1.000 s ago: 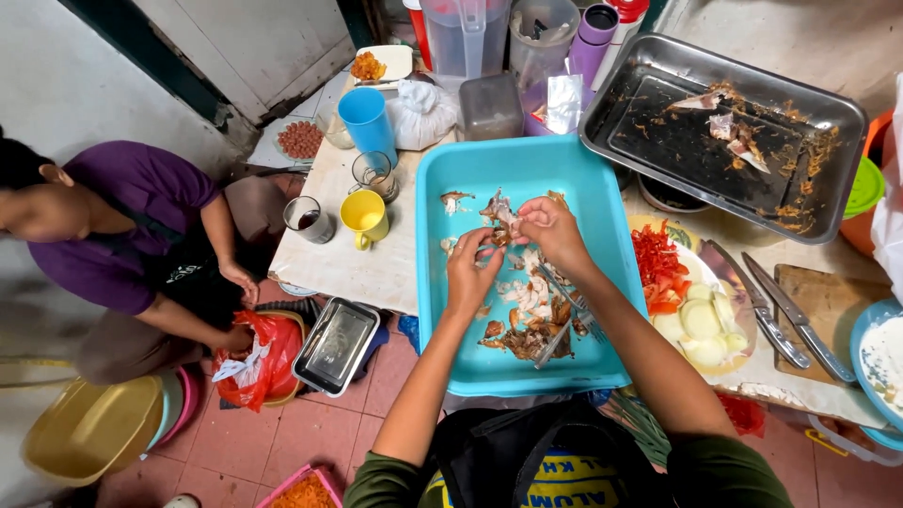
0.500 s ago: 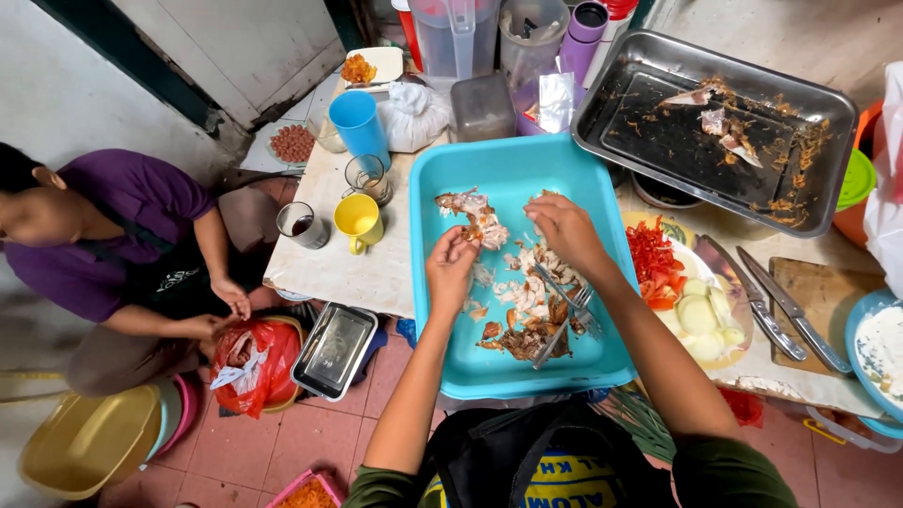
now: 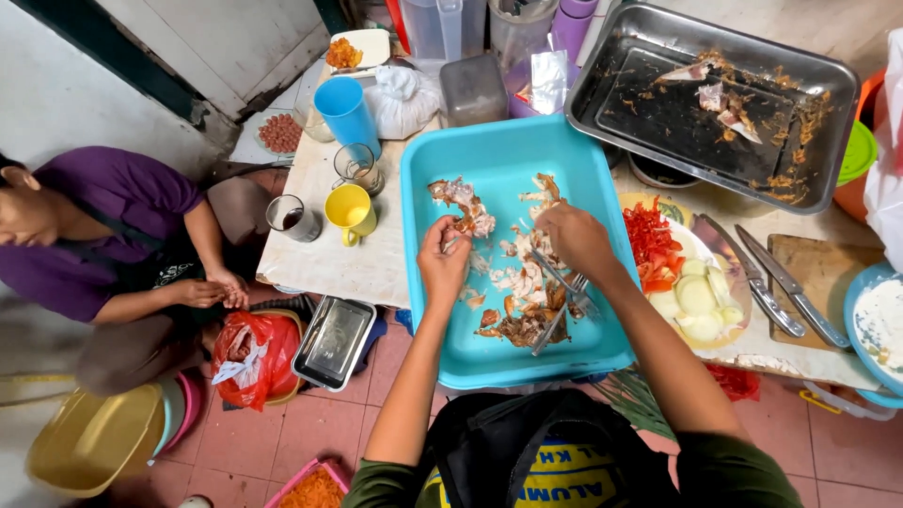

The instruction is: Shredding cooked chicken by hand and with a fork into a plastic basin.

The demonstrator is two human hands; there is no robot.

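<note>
Shredded cooked meat (image 3: 513,282), pale and brown, lies scattered across the floor of the turquoise plastic tub (image 3: 433,329) that sits at the near edge of the white table (image 3: 329,263). In the head view the left hand (image 3: 444,263) has slid down from the tub's far-left pile toward its middle, fingers pinched together on a small scrap. The right hand (image 3: 576,240) stays over the far-right part of the heap, fingers closed on a piece just above a metal fork (image 3: 564,301) lying in the shreds. More meat looks pulled apart than half a second back, so picking seems well along. Beyond the tub's right rim sits a plate of red chilli and pale slices (image 3: 691,282); a yellow mug (image 3: 350,212) stands left.
</note>
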